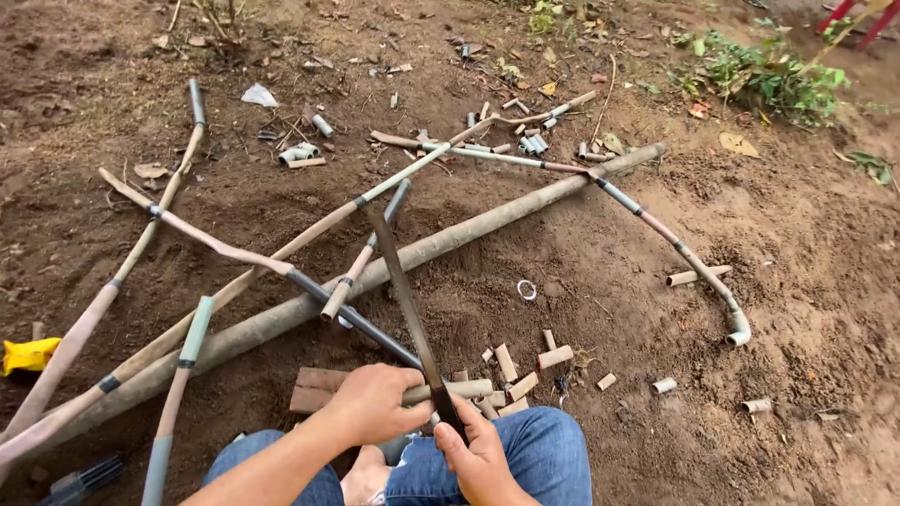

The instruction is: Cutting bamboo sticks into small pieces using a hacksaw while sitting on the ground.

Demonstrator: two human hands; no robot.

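Bare dirt ground (797, 281) strewn with cut bamboo.
A long thick pole (450, 239) lies across it; thin canes (141, 248) left, short cut pieces (525, 370) near, leaves (741, 142) far right.

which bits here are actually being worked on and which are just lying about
In hand: left hand gripping a bamboo piece; right hand holding the long blade.

Lying about: long pole, yellow object, small ring, weeds.

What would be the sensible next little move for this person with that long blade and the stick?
Probably bring the long blade down onto the bamboo piece. The left hand pins that piece on a wooden block, the right hand grips the blade's handle, and short cut pieces already lie beside it.
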